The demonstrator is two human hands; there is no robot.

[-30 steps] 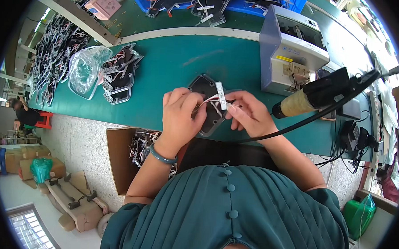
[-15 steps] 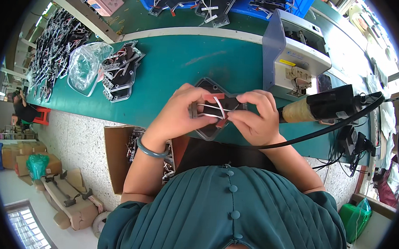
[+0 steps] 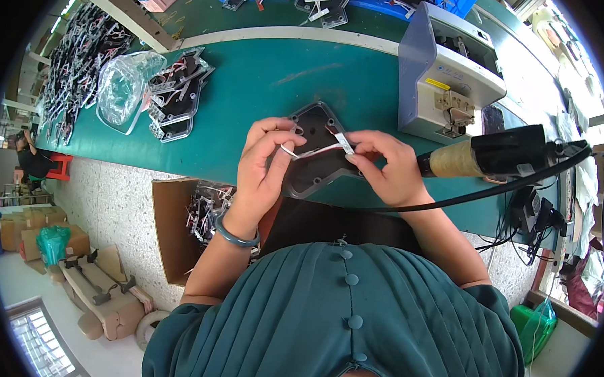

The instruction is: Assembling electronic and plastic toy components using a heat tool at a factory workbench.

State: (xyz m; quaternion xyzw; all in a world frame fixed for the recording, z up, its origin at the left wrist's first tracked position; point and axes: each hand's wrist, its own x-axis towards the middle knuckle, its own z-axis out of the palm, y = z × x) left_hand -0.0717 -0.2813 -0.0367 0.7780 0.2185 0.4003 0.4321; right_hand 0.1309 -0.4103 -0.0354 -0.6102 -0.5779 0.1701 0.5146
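A dark plate with a clear raised rim [image 3: 309,172] lies on the green bench in front of me, below both hands. My left hand [image 3: 263,160] is closed in a pinch on a white wire [image 3: 324,149], at the plate's left side. The other end of that wire runs to a small white strip [image 3: 345,143] with a dark red lead beside it. My right hand [image 3: 388,167] pinches this strip between thumb and forefinger, over the plate's right part.
Right of my hands lie a tape-wrapped power tool [image 3: 505,157] with a black cable and a grey-white machine [image 3: 448,73]. Leftward are stacked dark plates [image 3: 181,106], a clear plastic bag [image 3: 125,90] and heaped wired parts [image 3: 78,64]. A cardboard box [image 3: 168,230] stands below the bench edge.
The red-brown pieces between my hands no longer show. My left hand now pinches the wire, drawn leftward, and my right hand has taken hold of the white strip. More of the plate is uncovered.
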